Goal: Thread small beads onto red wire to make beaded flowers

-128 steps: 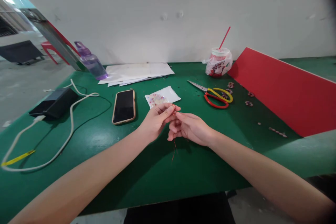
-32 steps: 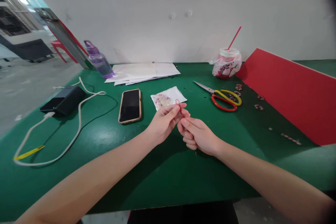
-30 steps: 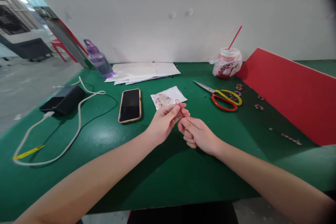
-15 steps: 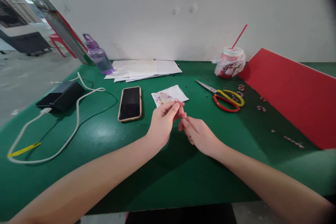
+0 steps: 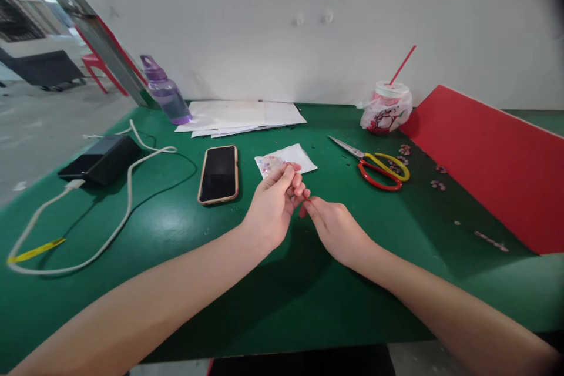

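Note:
My left hand (image 5: 273, 205) and my right hand (image 5: 335, 229) meet over the middle of the green table (image 5: 176, 229), fingertips almost touching. Both hands are pinched shut. A thin red cord was between them in the earlier pictures; now my fingers hide whatever they hold. Just beyond my left fingertips lies a small clear packet of beads (image 5: 284, 160) on the table.
A phone (image 5: 219, 173) lies left of the packet. Red and yellow scissors (image 5: 374, 163) and loose beads (image 5: 438, 185) lie to the right beside a red board (image 5: 493, 158). A power bank (image 5: 100, 158) with white cable, a purple bottle (image 5: 166, 93), papers (image 5: 242, 117) and a bagged cup (image 5: 388, 108) stand further back.
The dangling red cord has been drawn up out of sight into my hands. My hands have closed tighter together, and my left fingers have curled over the small red loop.

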`<action>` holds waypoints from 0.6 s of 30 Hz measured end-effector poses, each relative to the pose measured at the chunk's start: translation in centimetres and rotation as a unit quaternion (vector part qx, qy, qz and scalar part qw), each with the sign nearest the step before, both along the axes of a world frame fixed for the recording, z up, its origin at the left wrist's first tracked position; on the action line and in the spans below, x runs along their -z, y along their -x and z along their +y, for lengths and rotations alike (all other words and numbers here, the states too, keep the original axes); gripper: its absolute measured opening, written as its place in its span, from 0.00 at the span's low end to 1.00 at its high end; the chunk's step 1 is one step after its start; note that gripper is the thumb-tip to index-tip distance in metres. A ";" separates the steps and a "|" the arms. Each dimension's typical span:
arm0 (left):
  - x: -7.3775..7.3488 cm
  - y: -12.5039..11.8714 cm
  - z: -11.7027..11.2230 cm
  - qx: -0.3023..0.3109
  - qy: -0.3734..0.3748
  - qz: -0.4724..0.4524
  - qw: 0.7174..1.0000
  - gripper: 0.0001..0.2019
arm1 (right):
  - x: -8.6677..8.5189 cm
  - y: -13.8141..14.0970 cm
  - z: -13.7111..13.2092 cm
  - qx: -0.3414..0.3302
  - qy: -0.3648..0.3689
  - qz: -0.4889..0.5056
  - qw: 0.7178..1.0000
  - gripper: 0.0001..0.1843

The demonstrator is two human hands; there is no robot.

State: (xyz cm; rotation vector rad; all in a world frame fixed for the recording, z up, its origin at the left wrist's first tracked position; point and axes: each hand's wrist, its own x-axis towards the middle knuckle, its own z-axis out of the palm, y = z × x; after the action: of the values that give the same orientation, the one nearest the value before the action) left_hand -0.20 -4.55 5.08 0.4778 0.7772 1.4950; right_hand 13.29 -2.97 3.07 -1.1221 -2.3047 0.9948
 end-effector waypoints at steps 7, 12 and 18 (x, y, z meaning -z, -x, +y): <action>-1.5 0.3 -0.2 0.007 0.000 -0.026 1.000 0.08 | 0.1 0.1 -0.2 0.014 -0.099 -0.034 0.994 0.14; -2.1 0.5 -0.4 0.000 0.014 -0.054 0.998 0.07 | 1.3 -0.2 0.3 0.011 -0.241 -0.087 0.967 0.13; -2.1 0.7 -0.1 -0.031 0.012 -0.048 0.998 0.06 | 0.8 0.1 -0.1 0.000 -0.082 0.009 0.997 0.18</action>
State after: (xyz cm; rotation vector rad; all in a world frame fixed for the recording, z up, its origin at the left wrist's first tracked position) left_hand -0.93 -4.60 7.17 0.3645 0.7388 1.5526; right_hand 13.17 -3.07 2.29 -1.0419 -2.3251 0.7949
